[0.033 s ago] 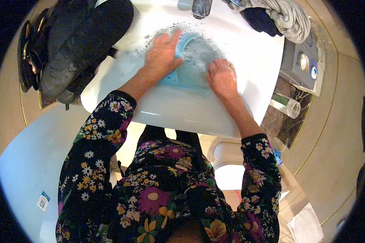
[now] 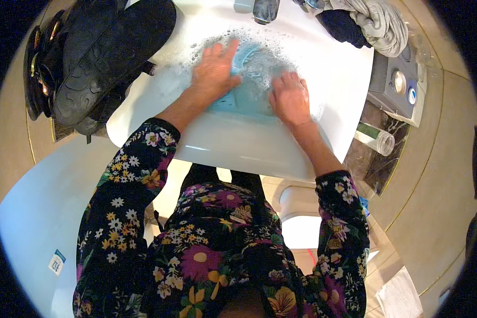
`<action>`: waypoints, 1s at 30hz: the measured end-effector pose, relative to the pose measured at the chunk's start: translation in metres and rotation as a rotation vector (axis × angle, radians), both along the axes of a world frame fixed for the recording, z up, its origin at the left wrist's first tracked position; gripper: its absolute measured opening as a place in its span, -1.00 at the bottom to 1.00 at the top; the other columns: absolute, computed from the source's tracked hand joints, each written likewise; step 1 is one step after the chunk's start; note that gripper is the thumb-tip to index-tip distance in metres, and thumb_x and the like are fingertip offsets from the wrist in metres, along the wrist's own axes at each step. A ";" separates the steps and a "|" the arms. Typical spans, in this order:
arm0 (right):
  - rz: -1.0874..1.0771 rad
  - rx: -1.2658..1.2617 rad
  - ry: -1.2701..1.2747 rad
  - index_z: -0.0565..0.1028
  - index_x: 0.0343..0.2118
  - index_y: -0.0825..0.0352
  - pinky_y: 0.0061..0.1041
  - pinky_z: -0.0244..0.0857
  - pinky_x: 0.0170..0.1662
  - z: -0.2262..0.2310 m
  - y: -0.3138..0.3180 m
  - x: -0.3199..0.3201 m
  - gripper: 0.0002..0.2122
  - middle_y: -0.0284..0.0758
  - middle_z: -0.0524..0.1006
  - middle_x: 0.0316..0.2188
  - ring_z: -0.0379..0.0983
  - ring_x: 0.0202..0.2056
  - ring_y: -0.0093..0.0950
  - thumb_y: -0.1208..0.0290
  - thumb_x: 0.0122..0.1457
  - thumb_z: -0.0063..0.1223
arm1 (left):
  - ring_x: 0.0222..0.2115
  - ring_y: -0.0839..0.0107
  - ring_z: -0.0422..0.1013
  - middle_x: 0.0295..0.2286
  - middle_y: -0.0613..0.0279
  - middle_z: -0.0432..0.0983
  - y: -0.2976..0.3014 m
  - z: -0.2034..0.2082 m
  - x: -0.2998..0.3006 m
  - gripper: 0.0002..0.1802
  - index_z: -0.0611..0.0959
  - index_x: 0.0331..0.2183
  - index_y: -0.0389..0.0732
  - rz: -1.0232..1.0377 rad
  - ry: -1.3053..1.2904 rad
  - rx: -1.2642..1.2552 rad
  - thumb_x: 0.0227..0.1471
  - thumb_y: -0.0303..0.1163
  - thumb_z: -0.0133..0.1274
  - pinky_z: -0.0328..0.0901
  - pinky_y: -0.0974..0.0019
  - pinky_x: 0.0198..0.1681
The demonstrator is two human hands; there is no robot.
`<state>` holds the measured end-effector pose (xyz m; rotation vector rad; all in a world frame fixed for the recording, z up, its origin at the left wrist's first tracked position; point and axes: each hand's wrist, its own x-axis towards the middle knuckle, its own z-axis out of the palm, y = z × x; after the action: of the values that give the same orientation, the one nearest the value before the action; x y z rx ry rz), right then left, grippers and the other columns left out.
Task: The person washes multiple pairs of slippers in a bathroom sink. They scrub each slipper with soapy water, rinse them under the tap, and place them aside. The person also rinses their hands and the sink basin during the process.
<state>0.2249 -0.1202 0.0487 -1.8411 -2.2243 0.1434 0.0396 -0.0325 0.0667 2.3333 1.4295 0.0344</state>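
The person's left hand [image 2: 213, 71] lies at the middle of a white washbasin [image 2: 347, 79], over a light-blue item [image 2: 224, 102] that sits partly under soapy water [image 2: 254, 103]. The item has a curved upper end; what it is cannot be told through the suds [image 2: 188, 55]. The left grip is spread loosely, with the index finger stretched out toward the far side of the basin, the other fingers lower beside it, and the thumb pointing right across the item.

The right hand [image 2: 291, 98] is at the right side of the water, apart from the left, with its knuckles up and fingers bent down toward the suds. It is slightly blurred, and whether the right grip pinches anything cannot be told.

A metal faucet [image 2: 265, 11] stands at the far edge of the basin. To the left, a long black padded object [image 2: 116, 55] with a raised pattern reaches over the rim. At the upper right, a light-grey twisted cloth [image 2: 382, 26] lies beside a black cloth [image 2: 343, 29]. Below them are a grey box [image 2: 392, 85] with two round spots and a clear jar [image 2: 384, 142] on the dark marbled worktop [image 2: 370, 164].

Both forearms come out of black floral sleeves [image 2: 124, 191]. A pale bathtub [image 2: 32, 201] bearing a small label [image 2: 57, 262] fills the lower left.
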 end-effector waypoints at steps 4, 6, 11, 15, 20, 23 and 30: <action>-0.021 0.107 -0.006 0.42 -0.47 0.29 -0.30 0.26 -0.24 -0.016 0.028 -0.008 -0.89 -0.26 0.35 -0.38 0.31 -0.29 -0.29 0.48 -0.13 -0.08 | -0.10 0.08 0.18 -0.15 0.05 0.22 -0.001 0.000 0.006 -0.20 0.20 0.03 -0.07 -0.004 0.036 0.028 -0.29 -0.27 0.19 0.27 0.07 -0.14; -0.029 0.055 0.022 0.42 -0.47 0.30 -0.32 0.28 -0.25 -0.011 0.033 -0.007 -0.89 -0.26 0.35 -0.39 0.31 -0.30 -0.29 0.49 -0.11 -0.11 | -0.10 0.08 0.18 -0.15 0.06 0.22 0.001 -0.004 0.006 -0.24 0.24 0.00 -0.08 -0.009 0.065 0.023 -0.29 -0.27 0.19 0.27 0.07 -0.15; 0.011 0.004 0.034 0.42 -0.50 0.31 -0.33 0.27 -0.25 -0.005 -0.002 0.005 -0.89 -0.26 0.35 -0.42 0.31 -0.30 -0.30 0.46 -0.16 -0.03 | -0.10 0.11 0.19 -0.14 0.09 0.22 0.001 -0.006 0.004 -0.30 0.29 -0.03 -0.09 0.041 0.098 0.051 -0.27 -0.26 0.17 0.27 0.05 -0.15; 0.058 -0.021 0.042 0.42 -0.53 0.31 -0.32 0.26 -0.27 0.009 -0.018 0.007 -0.91 -0.26 0.35 -0.46 0.32 -0.33 -0.30 0.47 -0.17 -0.02 | -0.10 0.00 0.20 -0.14 -0.03 0.23 0.001 -0.002 0.004 -0.17 0.21 0.05 -0.12 0.021 0.017 0.030 -0.30 -0.25 0.19 0.21 0.10 -0.07; 0.169 0.112 0.388 0.42 -0.56 0.31 -0.32 0.26 -0.27 0.000 -0.004 -0.040 -0.95 -0.27 0.36 -0.50 0.33 -0.37 -0.30 0.53 -0.16 -0.01 | -0.11 0.11 0.20 -0.15 0.10 0.23 0.001 -0.008 0.009 -0.22 0.24 0.03 -0.01 0.044 0.095 0.067 -0.28 -0.19 0.19 0.27 0.09 -0.14; 0.126 0.060 0.418 0.40 -0.55 0.34 -0.34 0.27 -0.27 -0.002 -0.001 -0.056 -0.95 -0.27 0.35 -0.51 0.33 -0.39 -0.29 0.60 -0.14 -0.01 | -0.14 0.09 0.22 -0.16 0.07 0.24 0.002 -0.012 0.006 -0.23 0.26 0.01 -0.02 0.007 0.042 0.127 -0.29 -0.18 0.19 0.27 0.11 -0.14; 0.124 -0.136 0.391 0.37 -0.63 0.31 -0.37 0.29 -0.33 0.022 -0.029 -0.013 -0.92 -0.26 0.35 -0.52 0.34 -0.38 -0.28 0.48 -0.15 0.02 | -0.14 0.04 0.24 -0.17 0.02 0.25 0.003 -0.008 0.002 -0.20 0.28 0.00 -0.04 0.010 0.047 0.069 -0.34 -0.16 0.22 0.27 0.11 -0.16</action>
<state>0.2120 -0.1494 0.0705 -1.5701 -2.0880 0.6343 0.0417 -0.0296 0.0587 2.3971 1.4844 0.0326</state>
